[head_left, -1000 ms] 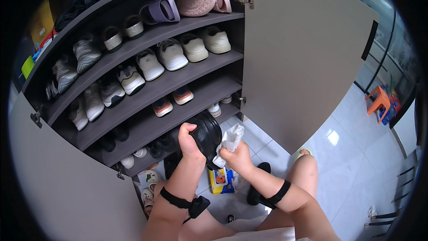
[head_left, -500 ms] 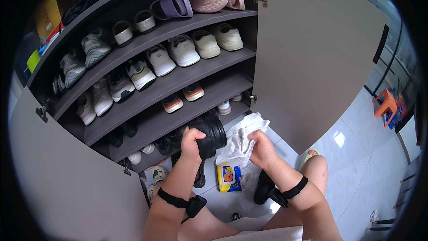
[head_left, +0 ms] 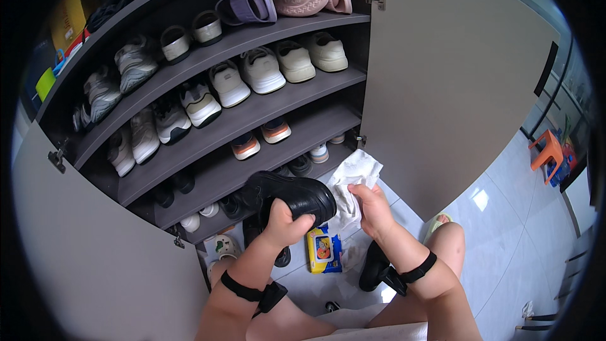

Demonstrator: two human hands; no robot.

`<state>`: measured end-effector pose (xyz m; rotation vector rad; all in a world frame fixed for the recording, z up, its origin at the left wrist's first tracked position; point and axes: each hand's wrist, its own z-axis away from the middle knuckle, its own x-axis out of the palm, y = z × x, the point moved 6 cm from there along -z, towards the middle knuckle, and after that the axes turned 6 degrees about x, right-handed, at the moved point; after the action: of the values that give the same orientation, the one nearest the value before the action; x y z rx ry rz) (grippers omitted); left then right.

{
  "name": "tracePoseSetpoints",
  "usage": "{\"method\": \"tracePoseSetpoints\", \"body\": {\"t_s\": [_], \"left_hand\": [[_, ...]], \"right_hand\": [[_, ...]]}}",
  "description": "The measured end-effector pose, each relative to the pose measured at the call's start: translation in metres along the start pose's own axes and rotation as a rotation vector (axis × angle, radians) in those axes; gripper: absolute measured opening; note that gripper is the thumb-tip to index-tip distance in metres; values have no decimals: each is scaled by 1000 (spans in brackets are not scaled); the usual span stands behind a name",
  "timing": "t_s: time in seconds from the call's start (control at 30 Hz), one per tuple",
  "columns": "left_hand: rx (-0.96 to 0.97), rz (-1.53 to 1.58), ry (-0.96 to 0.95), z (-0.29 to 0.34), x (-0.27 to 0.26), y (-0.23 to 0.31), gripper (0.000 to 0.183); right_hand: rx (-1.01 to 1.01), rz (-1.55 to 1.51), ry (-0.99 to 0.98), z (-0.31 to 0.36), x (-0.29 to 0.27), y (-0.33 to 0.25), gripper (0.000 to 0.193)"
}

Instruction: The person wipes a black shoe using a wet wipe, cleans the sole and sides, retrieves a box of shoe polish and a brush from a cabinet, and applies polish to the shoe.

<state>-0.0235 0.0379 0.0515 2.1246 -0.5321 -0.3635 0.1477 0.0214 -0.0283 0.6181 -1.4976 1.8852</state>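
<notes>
My left hand is closed round a black leather shoe, its toe pointing right and its upper facing up. The thumb presses along the near side of the shoe; the other fingers are hidden under it. A crumpled white wipe is pinched in my right hand, just right of the toe, with part hanging down. Below them on the floor lies a yellow and blue wipes packet. Another black shoe stands on the floor under my right forearm.
The open shoe cabinet fills the far side, its shelves holding sneakers, slippers and flats. Its left door and right door stand swung out on both sides. Pale clogs sit at lower left. An orange stool is at far right.
The black shoe has turned in my left hand, from its sole end facing right to its upper showing with the toe right. The wipe has shifted slightly and hangs differently.
</notes>
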Motion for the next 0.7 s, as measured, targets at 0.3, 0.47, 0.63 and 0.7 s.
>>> {"method": "tracePoseSetpoints", "body": {"t_s": [0.3,0.47,0.63,0.7], "left_hand": [[361,-360,-306,2,25,16,17],[475,-624,-437,13,38,12,23],[411,-695,-537,19,42,2,27],[484,-684,-493,18,44,8,27]], "right_hand": [[-372,383,-1,21,28,-28,26],[-78,260,6,17,19,-31,23],[-103,177,-4,19,23,-40,22],[-138,179,-17,21,29,-40,21]]}}
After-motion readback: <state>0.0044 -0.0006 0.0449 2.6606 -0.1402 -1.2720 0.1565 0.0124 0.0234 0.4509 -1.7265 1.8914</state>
